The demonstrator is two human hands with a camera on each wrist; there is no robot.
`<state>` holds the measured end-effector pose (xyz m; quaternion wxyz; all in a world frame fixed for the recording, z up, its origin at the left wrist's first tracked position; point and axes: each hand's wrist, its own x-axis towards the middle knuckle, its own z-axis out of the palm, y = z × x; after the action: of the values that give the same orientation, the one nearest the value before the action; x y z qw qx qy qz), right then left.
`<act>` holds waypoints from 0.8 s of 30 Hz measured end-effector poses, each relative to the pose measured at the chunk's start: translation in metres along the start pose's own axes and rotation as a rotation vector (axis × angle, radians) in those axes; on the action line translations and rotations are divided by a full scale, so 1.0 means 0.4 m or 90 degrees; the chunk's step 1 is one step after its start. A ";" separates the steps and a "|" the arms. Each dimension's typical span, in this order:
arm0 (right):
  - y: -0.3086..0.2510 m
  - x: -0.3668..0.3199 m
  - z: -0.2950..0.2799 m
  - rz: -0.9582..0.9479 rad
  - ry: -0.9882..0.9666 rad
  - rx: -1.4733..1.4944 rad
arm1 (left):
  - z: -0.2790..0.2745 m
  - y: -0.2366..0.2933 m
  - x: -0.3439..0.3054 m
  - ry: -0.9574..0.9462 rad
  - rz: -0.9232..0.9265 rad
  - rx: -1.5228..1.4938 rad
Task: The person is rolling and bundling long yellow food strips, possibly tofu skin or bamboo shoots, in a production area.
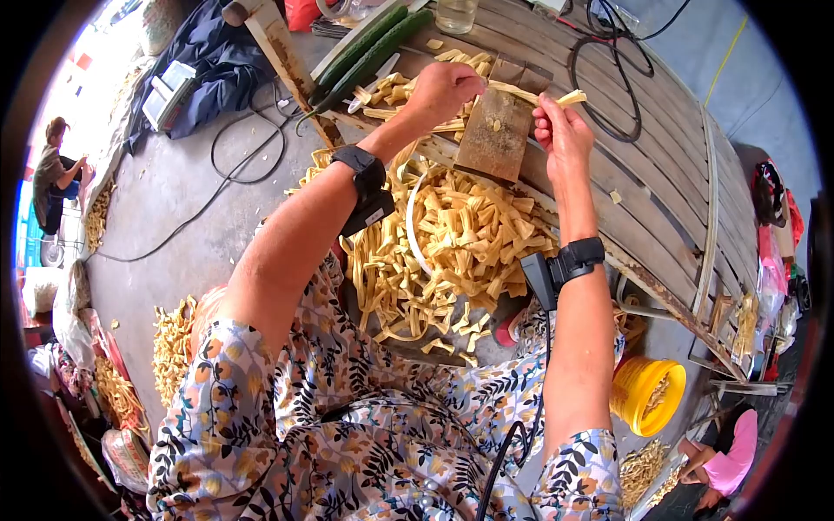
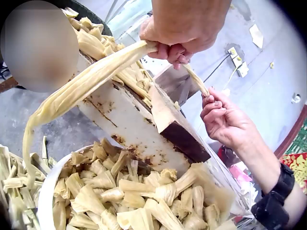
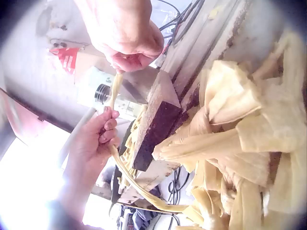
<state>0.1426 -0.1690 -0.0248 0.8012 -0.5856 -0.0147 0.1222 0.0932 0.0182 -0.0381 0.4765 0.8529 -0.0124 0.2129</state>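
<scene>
A pale yellow strip (image 1: 512,89), which looks like tofu skin, stretches between both hands above a wooden block (image 1: 491,143). My left hand (image 1: 445,91) grips it, and in the left wrist view its long tail (image 2: 81,91) hangs down from that hand. My right hand (image 1: 566,139) pinches the other end between thumb and fingers. In the right wrist view the strip (image 3: 116,88) runs between the left hand (image 3: 96,136) and the right hand (image 3: 132,45). Below lies a heap of knotted strips (image 1: 473,226) in a white-rimmed container (image 1: 412,226).
More loose strips (image 1: 391,91) lie on the slatted wooden table (image 1: 643,165), near two cucumbers (image 1: 369,52) and a glass (image 1: 456,16). Black cable (image 1: 638,113) loops across the slats. A yellow bucket (image 1: 630,391) stands at lower right. Two other people sit at the far edges.
</scene>
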 end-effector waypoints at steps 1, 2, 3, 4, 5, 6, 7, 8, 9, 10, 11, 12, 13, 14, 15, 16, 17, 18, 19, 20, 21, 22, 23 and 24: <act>-0.001 0.002 0.005 0.001 0.006 0.001 | 0.000 0.002 0.002 -0.001 -0.010 0.002; 0.003 0.005 0.007 0.001 0.009 0.004 | 0.000 0.003 0.003 -0.003 -0.021 0.004; 0.006 0.007 0.008 0.001 0.012 0.007 | 0.000 0.005 0.002 -0.004 -0.031 0.005; 0.009 0.011 0.009 0.001 0.016 0.010 | 0.002 0.001 0.004 -0.003 -0.038 0.017; 0.015 0.018 0.007 -0.001 0.016 -0.001 | 0.005 -0.003 0.006 -0.003 -0.046 0.028; 0.025 0.025 0.003 -0.003 0.015 -0.010 | 0.007 -0.007 0.007 -0.003 -0.053 0.041; 0.038 0.029 -0.004 -0.002 0.016 -0.020 | 0.012 -0.014 0.001 0.019 -0.035 0.071; 0.059 0.035 -0.015 -0.021 0.049 -0.055 | 0.023 -0.025 -0.006 0.043 -0.016 0.101; 0.080 0.042 -0.031 -0.041 0.084 -0.089 | 0.033 -0.035 -0.012 0.066 0.005 0.130; 0.075 0.038 -0.041 -0.063 0.121 -0.124 | 0.027 -0.030 -0.019 0.090 -0.010 0.093; 0.063 0.031 -0.062 -0.046 0.137 -0.139 | 0.015 -0.030 -0.024 0.061 -0.025 0.054; 0.055 0.026 -0.078 -0.030 0.090 -0.143 | 0.000 -0.030 -0.025 0.032 -0.040 0.014; 0.023 0.003 -0.079 -0.015 0.044 -0.148 | -0.019 -0.011 -0.028 0.002 -0.054 -0.028; 0.000 -0.016 -0.085 0.028 0.008 -0.149 | -0.032 0.004 -0.041 -0.064 -0.105 -0.108; -0.019 -0.039 -0.092 0.073 -0.030 -0.150 | -0.041 0.019 -0.055 -0.104 -0.119 -0.166; -0.031 -0.062 -0.096 0.120 -0.068 -0.150 | -0.049 0.031 -0.072 -0.144 -0.134 -0.222; -0.038 -0.087 -0.098 0.142 -0.101 -0.201 | -0.053 0.044 -0.088 -0.187 -0.150 -0.279; -0.044 -0.115 -0.102 0.165 -0.133 -0.253 | -0.056 0.057 -0.104 -0.216 -0.164 -0.300; -0.046 -0.139 -0.106 0.186 -0.168 -0.305 | -0.053 0.062 -0.122 -0.245 -0.159 -0.290; -0.047 -0.161 -0.113 0.140 -0.213 -0.394 | -0.053 0.066 -0.138 -0.270 -0.153 -0.278; -0.038 -0.160 -0.130 0.046 -0.185 -0.494 | -0.052 0.070 -0.153 -0.293 -0.146 -0.266; -0.036 -0.163 -0.138 -0.051 -0.154 -0.591 | -0.047 0.103 -0.168 -0.279 -0.140 -0.297; -0.032 -0.169 -0.144 -0.147 -0.121 -0.685 | -0.039 0.108 -0.173 -0.265 -0.101 -0.236; -0.041 -0.173 -0.156 -0.219 -0.084 -0.635 | -0.030 0.109 -0.179 -0.252 -0.064 -0.177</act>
<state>0.0889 -0.2466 -0.0208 0.4316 -0.8756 -0.2170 0.0035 0.0140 -0.0089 -0.0242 0.5872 0.8040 -0.0921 0.0142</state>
